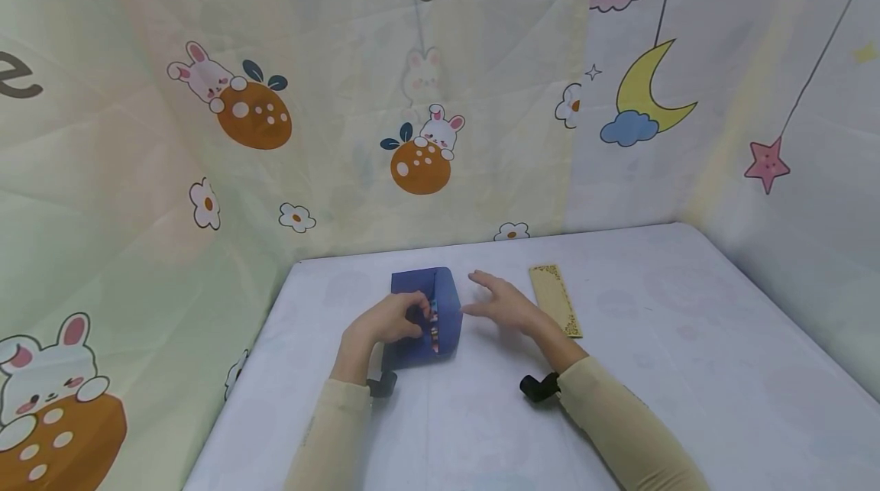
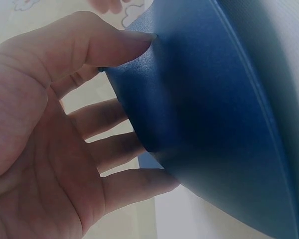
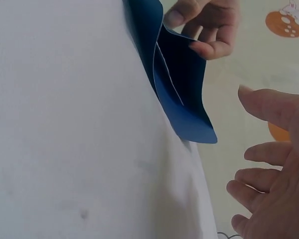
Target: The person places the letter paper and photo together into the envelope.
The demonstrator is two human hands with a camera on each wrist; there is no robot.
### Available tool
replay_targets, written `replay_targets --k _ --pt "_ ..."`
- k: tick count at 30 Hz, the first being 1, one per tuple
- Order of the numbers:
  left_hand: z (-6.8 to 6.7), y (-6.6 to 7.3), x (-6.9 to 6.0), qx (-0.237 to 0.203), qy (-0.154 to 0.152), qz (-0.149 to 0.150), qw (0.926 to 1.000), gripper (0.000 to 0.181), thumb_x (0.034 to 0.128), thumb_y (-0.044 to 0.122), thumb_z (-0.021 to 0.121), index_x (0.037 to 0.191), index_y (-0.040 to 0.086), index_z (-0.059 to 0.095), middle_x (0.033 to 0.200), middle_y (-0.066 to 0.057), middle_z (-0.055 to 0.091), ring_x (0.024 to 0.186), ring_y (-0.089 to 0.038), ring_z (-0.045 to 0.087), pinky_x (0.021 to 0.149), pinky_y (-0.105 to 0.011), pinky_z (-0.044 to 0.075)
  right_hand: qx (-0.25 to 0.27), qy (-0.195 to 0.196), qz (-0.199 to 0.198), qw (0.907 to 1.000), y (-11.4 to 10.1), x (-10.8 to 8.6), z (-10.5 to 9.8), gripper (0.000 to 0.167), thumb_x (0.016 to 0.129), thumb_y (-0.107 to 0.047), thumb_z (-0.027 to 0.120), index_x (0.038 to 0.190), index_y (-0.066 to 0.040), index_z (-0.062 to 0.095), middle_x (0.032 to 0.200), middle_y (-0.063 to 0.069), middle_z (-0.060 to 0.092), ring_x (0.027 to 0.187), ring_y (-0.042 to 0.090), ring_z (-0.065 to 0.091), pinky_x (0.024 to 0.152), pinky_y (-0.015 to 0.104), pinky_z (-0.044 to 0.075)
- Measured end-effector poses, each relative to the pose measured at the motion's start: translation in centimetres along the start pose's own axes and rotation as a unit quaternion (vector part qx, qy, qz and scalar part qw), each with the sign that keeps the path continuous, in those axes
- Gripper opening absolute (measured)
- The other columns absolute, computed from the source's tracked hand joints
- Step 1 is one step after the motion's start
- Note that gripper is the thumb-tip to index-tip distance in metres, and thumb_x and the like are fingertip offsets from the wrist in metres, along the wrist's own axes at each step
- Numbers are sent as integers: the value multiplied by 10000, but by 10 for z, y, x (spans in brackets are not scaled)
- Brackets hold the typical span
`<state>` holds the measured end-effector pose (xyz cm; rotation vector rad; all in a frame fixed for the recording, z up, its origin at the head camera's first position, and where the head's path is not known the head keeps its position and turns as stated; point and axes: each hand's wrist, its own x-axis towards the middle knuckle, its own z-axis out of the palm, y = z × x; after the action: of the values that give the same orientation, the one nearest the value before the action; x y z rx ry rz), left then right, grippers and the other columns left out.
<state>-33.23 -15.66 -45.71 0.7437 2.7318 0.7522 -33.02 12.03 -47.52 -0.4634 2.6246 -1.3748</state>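
Observation:
A dark blue folded cover, like a card or an envelope, stands partly opened on the table, left of the middle. Small colourful shapes show along its inner fold; what they are is too small to tell. My left hand pinches the cover's left flap. In the left wrist view the thumb lies on the inner face of the blue flap, with the fingers behind its edge. Just right of the cover, my right hand hovers with fingers spread and holds nothing. The right wrist view shows a gap between that hand and the cover.
A yellow rectangular card with ornate corners lies behind my right forearm. Both wrists carry a black camera mount. The white-covered table ends at a printed curtain at the back and sides.

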Motion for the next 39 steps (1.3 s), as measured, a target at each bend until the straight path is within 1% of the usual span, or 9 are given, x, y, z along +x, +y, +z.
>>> replay_targets --k 3,7,16,22,26,31,39 --pt "0 0 -1 -5 12 55 10000 319 801 24 762 1070 162 660 1044 -6 642 829 -182 581 694 -333 474 31 42 2 10000 2 0 -4 761 953 -331 737 1597 -117 393 1699 140 286 1580 389 233 1256 586 196" --pt "-1 1 -1 -13 15 49 10000 322 803 15 758 1073 160 660 1028 -3 638 805 -174 572 680 -323 468 84 41 42 9999 4 0 -9 772 952 -347 737 1598 -108 388 1701 154 273 1579 404 222 1254 595 190" --pt "-1 2 -1 19 31 123 9999 330 795 1 759 1064 156 650 989 -14 626 759 -164 547 661 -324 456 188 111 195 9996 5 -1 -18 769 954 -356 733 1601 -130 384 1705 153 264 1582 410 210 1244 613 205" --pt "0 1 -1 -10 -4 41 10000 327 808 14 760 1079 159 650 996 -15 628 778 -162 568 671 -324 472 145 155 354 9991 9 1 -22 770 961 -381 721 1608 -150 373 1709 143 258 1584 405 208 1238 619 217" --pt "0 0 -1 -31 -28 -7 10000 333 809 10 753 1089 159 651 1001 -14 626 775 -156 572 669 -321 477 198 214 425 9987 10 1 -26 755 966 -355 718 1605 -146 375 1711 145 250 1587 408 195 1237 623 213" --pt "0 -1 -1 -37 -34 -77 10000 339 814 8 750 1090 179 654 997 -7 624 767 -147 566 670 -317 477 148 254 448 9986 11 0 -31 745 970 -344 714 1604 -144 377 1711 149 249 1588 406 194 1240 618 212" --pt "0 0 -1 -47 -17 -30 10000 345 803 1 750 1086 175 655 979 -41 638 732 -152 536 649 -325 457 34 307 350 9989 13 -1 -37 777 960 -375 720 1601 -105 375 1703 161 267 1581 409 213 1240 607 224"
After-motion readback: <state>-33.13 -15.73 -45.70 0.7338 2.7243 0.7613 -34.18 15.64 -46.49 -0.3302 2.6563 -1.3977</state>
